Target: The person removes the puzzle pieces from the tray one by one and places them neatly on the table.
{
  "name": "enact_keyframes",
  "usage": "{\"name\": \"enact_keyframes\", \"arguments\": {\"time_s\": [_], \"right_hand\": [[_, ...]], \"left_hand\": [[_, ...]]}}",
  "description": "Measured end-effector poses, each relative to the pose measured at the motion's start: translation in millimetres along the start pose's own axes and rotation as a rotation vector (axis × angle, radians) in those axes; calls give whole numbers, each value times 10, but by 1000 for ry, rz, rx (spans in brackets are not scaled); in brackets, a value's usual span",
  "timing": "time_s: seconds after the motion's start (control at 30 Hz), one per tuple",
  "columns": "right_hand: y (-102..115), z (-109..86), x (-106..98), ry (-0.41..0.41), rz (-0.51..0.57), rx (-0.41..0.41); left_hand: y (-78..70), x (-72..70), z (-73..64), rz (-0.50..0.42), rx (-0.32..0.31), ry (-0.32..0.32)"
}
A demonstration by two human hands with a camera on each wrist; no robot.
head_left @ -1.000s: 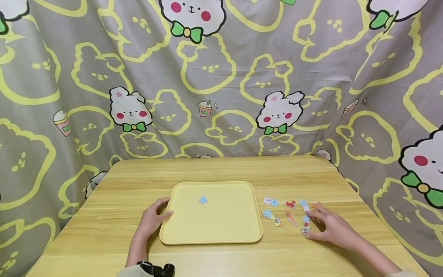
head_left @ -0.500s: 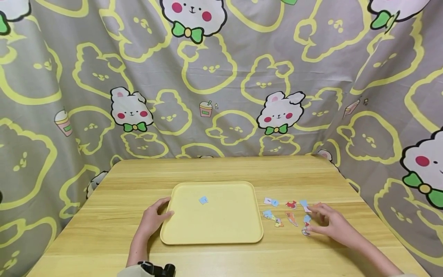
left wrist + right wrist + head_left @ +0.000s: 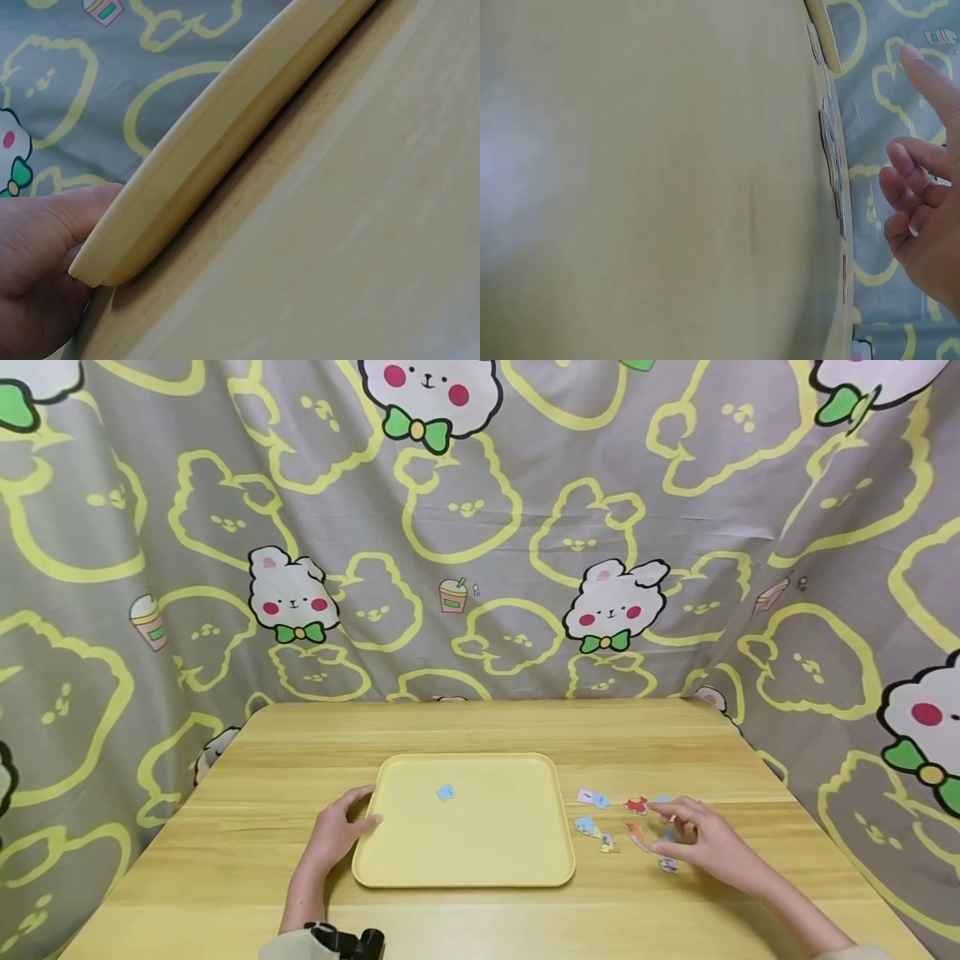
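My left hand (image 3: 337, 831) holds the left edge of a yellow tray (image 3: 465, 860), thumb over the rim; the left wrist view has the fingers at the tray corner. One small blue puzzle piece (image 3: 446, 792) lies in the tray. Over the loose pieces right of the tray hovers my right hand (image 3: 712, 843), nothing between its fingers; in the right wrist view its index finger (image 3: 930, 82) points out and the others curl loosely. Close to its fingertips lie a red piece (image 3: 636, 805) and an orange piece (image 3: 637, 836). The hand partly covers some blue pieces.
Nearer the tray lie a pink-and-blue pair of pieces (image 3: 592, 798) and a blue-and-yellow group (image 3: 596, 833). A small patterned piece (image 3: 668, 865) is below the right thumb. The wooden table (image 3: 480, 731) ends at a patterned curtain (image 3: 517, 552) behind.
My right hand has moved left across the pieces, from the rightmost ones toward the red and orange ones. The left hand stays at the tray, and the view has shifted slightly.
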State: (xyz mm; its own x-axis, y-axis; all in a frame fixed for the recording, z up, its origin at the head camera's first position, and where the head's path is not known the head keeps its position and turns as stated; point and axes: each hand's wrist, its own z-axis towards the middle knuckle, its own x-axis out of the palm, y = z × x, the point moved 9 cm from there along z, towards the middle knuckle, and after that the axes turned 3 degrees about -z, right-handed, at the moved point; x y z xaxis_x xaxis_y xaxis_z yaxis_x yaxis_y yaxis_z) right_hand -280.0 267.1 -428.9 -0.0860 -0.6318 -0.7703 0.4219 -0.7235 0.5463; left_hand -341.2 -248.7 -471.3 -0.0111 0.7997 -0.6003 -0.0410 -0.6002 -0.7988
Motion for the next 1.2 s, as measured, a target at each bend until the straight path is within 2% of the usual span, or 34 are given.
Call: {"name": "enact_keyframes", "arguments": {"time_s": [0.37,0.87,1.2], "right_hand": [[196,207,151,29,18,-8],[487,463,391,81,90,-139],[585,672,551,126,85,-106]], "left_hand": [[-11,3,-14,-19,-8,0],[33,1,-26,-30,-10,-21],[27,3,1,-40,-9,-30]]}}
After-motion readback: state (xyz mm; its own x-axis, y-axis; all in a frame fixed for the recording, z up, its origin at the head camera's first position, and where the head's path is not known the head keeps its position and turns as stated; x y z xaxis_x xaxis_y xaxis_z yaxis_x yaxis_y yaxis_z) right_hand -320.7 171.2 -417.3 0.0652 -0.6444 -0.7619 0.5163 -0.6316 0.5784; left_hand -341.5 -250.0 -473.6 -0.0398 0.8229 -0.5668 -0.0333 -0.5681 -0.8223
